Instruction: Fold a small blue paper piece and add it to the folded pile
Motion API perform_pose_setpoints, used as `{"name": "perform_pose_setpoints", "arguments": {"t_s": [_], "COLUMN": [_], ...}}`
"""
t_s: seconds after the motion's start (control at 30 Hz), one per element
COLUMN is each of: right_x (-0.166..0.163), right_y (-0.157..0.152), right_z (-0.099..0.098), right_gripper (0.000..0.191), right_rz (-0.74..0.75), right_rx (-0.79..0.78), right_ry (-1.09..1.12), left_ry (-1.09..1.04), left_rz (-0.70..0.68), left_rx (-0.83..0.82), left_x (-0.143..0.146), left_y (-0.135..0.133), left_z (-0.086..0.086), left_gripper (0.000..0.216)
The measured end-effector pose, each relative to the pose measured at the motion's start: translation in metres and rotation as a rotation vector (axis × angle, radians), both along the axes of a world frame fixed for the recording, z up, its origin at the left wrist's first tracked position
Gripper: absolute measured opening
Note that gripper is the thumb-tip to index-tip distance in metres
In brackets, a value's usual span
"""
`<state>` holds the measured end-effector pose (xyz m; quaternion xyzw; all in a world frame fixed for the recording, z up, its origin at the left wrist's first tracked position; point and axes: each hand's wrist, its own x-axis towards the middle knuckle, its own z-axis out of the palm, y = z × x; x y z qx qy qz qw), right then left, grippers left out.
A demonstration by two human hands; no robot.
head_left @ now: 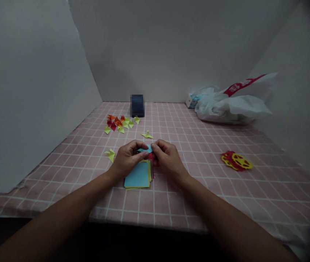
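Between my two hands is a small folded piece of light blue paper (pixel 145 149). My left hand (pixel 129 156) pinches its left side with thumb and fingers, while my right hand (pixel 167 156) grips the right end. Just below them lies a stack of square paper sheets (pixel 137 176), blue on top with yellow and other colours showing at the edges. Something red (pixel 151 157) shows between the hands, partly hidden. A yellow folded paper crane (pixel 111 155) rests left of my left hand, and another yellow crane (pixel 147 135) stands beyond the fingertips.
Several orange, red and yellow paper cranes (pixel 118 123) cluster at the back left, near a dark blurred upright object (pixel 137 106). A white plastic bag (pixel 225 107) and a small box (pixel 191 100) sit at the back right. Red and yellow cut-out shapes (pixel 237 161) lie on the right.
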<state>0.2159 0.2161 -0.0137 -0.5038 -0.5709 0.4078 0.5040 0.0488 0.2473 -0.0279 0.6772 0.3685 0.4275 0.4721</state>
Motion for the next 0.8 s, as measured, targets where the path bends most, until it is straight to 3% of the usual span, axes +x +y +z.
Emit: {"name": "perform_pose_setpoints", "arguments": {"t_s": [0.23,0.8], "right_x": [0.0004,-0.0002], "right_y": [0.0002,-0.0005], "right_z": [0.0003,0.0], "right_gripper": [0.031,0.03], "right_rz": [0.014,-0.007], "right_rx": [0.009,0.086], "right_ry": [0.0,-0.127], "left_ry": [-0.057,-0.097], "left_rz": [-0.066,-0.113], "left_rx": [-0.012,-0.13], "left_x": [-0.0003,0.0032], "left_y": [0.0031,-0.0003], "left_z": [-0.0014,0.0066], "left_gripper": [0.035,0.026]}}
